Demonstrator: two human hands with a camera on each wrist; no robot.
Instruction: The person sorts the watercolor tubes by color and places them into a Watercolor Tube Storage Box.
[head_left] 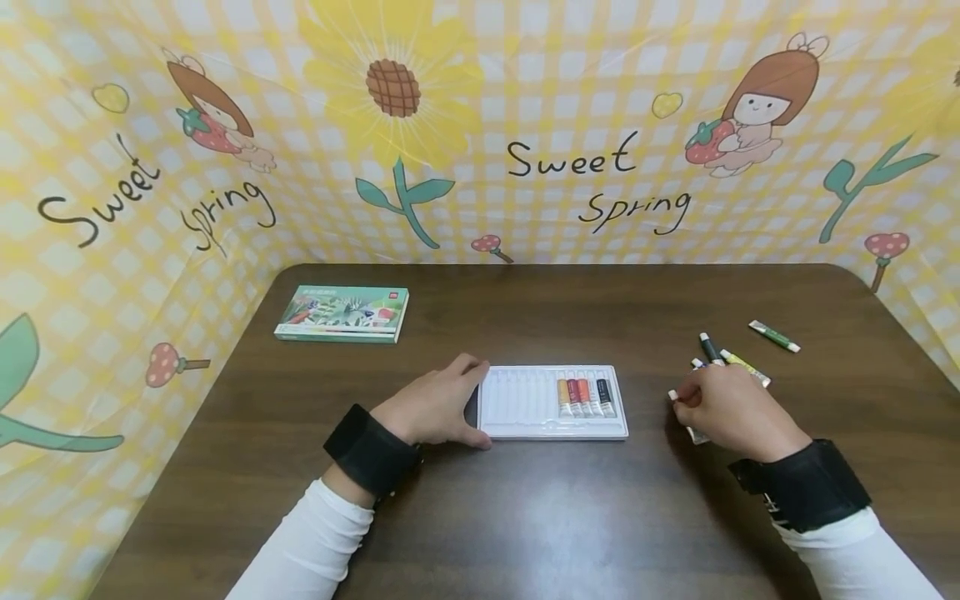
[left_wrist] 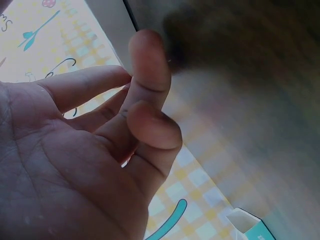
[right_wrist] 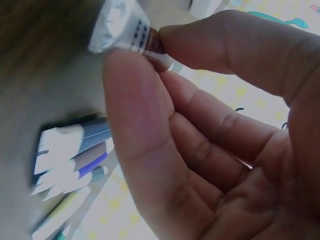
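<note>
A white plastic tray (head_left: pixel 525 404) lies mid-table, with several paint tubes (head_left: pixel 583 398) in the slots at its right end; the slots to the left are bare. My left hand (head_left: pixel 442 402) grips the tray's left end, thumb at the near corner and fingers at the far one. Off to the right, my right hand (head_left: pixel 731 412) pinches a small paint tube (right_wrist: pixel 122 27) with a brown band between thumb and index finger. Just beyond that hand lies a loose group of paint tubes (right_wrist: pixel 75 150), partly hidden by it in the head view.
A green tube (head_left: pixel 775 336) lies apart at the far right. The flat teal paint box (head_left: pixel 342 314) with a plant picture rests at the back left. Yellow checked cloth (head_left: pixel 547 100) hangs behind and left of the brown table (head_left: pixel 555 517).
</note>
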